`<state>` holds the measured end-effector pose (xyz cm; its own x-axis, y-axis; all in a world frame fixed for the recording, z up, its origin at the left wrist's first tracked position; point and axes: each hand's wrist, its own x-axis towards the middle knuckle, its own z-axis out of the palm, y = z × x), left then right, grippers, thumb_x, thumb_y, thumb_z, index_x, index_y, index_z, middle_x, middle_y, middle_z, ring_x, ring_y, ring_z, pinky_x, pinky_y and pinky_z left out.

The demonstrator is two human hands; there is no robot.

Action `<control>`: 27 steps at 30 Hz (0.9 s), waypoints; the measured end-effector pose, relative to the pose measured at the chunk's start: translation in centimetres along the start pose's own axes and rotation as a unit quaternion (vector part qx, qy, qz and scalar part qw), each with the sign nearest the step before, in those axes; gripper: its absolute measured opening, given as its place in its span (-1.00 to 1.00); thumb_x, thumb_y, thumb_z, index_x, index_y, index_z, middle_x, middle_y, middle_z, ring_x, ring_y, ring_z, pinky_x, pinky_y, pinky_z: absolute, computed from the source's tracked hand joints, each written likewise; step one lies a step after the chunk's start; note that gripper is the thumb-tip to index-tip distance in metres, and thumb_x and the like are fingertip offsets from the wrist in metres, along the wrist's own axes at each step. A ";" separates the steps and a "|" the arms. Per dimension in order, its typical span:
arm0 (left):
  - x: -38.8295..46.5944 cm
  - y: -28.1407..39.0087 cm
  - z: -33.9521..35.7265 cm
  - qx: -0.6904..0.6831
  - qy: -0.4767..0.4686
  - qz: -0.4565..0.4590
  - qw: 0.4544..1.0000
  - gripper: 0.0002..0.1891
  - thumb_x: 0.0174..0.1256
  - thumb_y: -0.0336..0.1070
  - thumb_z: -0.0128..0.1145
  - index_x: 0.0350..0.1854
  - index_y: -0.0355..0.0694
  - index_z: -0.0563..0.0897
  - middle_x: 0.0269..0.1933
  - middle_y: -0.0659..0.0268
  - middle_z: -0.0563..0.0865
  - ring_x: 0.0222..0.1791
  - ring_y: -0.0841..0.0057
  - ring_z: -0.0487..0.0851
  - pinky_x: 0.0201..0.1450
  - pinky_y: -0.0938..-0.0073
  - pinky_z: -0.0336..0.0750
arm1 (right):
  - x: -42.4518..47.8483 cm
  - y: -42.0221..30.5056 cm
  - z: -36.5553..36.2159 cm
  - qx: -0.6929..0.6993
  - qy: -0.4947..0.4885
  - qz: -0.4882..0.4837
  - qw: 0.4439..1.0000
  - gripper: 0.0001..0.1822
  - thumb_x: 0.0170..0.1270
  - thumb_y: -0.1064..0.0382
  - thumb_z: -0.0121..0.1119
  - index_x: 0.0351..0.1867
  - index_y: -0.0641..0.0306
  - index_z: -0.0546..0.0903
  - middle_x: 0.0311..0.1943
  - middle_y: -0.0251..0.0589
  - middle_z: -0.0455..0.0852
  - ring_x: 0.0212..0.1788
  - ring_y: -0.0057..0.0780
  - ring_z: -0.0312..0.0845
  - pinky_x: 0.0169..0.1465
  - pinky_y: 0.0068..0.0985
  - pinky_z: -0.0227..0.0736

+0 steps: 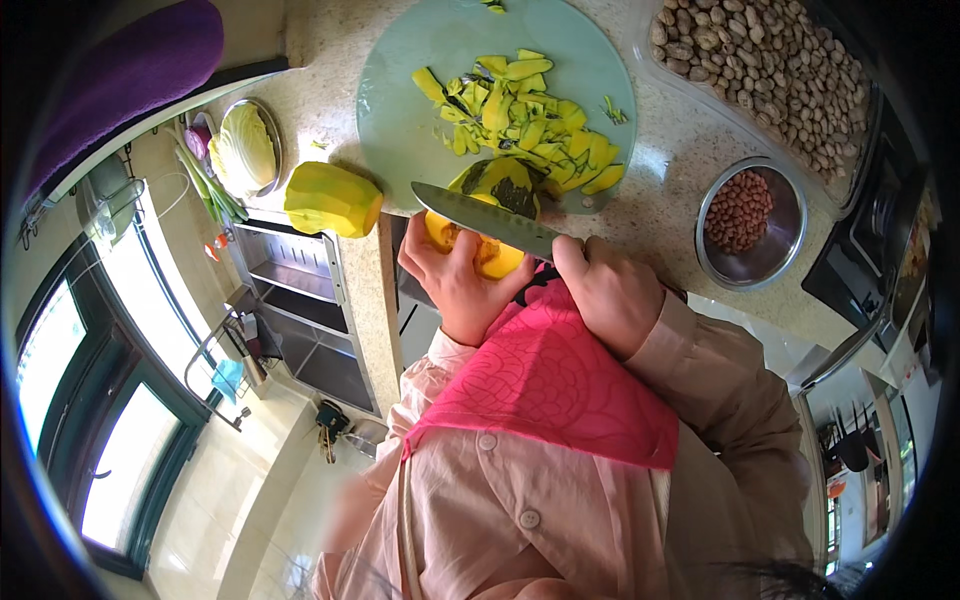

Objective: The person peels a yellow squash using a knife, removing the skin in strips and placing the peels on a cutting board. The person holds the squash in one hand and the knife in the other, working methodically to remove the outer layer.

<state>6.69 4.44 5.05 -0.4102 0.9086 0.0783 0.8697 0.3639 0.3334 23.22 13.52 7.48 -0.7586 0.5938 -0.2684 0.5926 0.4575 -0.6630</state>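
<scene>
My left hand [469,274] grips a pumpkin piece [510,259] by its orange cut face, where the pulpy core shows. Dark green rind [506,187] covers part of its far side, with peeled yellow patches around it. In my right hand [611,289] is the handle of a kitchen knife, its broad blade [487,217] lying across the pumpkin and pointing left. Beyond it, a heap of yellow-green peelings [517,112] covers the middle of a round pale green cutting board [405,45]. A peeled pumpkin piece [330,199] sits left of the board.
Napa cabbage [244,154] lies in a metal dish at left, near scallions [202,176] and a purple onion [197,139]. To the right are a steel bowl [716,262] of shelled peanuts and a clear plastic bin [765,142] of unshelled peanuts. A metal sink [322,360] is at left.
</scene>
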 end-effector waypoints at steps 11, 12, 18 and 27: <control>-0.4 0.5 0.6 0.001 0.034 -0.004 0.999 -0.44 -0.30 0.07 0.51 -0.25 -0.20 0.67 0.25 -0.18 0.33 0.21 -0.05 0.28 0.26 0.03 0.15 | 1.5 -0.7 1.3 -0.048 0.046 0.027 0.997 -0.83 0.28 0.28 0.05 -0.17 0.27 0.42 -0.49 -0.04 0.62 -0.56 -0.18 0.66 -0.57 -0.31 0.53; -0.5 0.4 0.7 0.003 0.041 -0.003 0.999 -0.44 -0.29 0.07 0.51 -0.25 -0.20 0.67 0.25 -0.18 0.33 0.21 -0.05 0.28 0.26 0.03 0.15 | 1.5 -0.7 1.5 -0.056 0.059 0.026 0.996 -0.84 0.28 0.28 0.05 -0.17 0.27 0.42 -0.50 -0.05 0.62 -0.56 -0.19 0.66 -0.57 -0.31 0.53; -1.0 0.5 1.1 0.023 0.063 -0.015 0.998 -0.43 -0.29 0.07 0.51 -0.26 -0.23 0.67 0.24 -0.18 0.34 0.20 -0.06 0.29 0.25 0.04 0.19 | 0.7 -0.8 1.1 -0.040 0.076 0.012 0.996 -0.85 0.30 0.30 0.03 -0.19 0.28 0.40 -0.51 0.01 0.64 -0.55 -0.13 0.66 -0.57 -0.29 0.52; -0.5 0.3 0.9 0.019 0.074 -0.040 0.996 -0.41 -0.20 0.13 0.49 -0.30 -0.26 0.58 0.20 -0.22 0.36 0.17 -0.08 0.30 0.22 0.02 0.20 | 0.7 1.9 1.2 0.001 -0.008 0.082 0.997 -0.76 0.23 0.45 -0.06 -0.05 0.32 0.37 -0.52 0.11 0.66 -0.47 0.13 0.62 -0.44 -0.04 0.48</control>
<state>7.45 4.30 4.24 -0.5122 0.8373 0.1913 0.8413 0.4443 0.3080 23.49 14.00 5.23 -0.6553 0.6497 -0.3853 0.7091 0.3534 -0.6102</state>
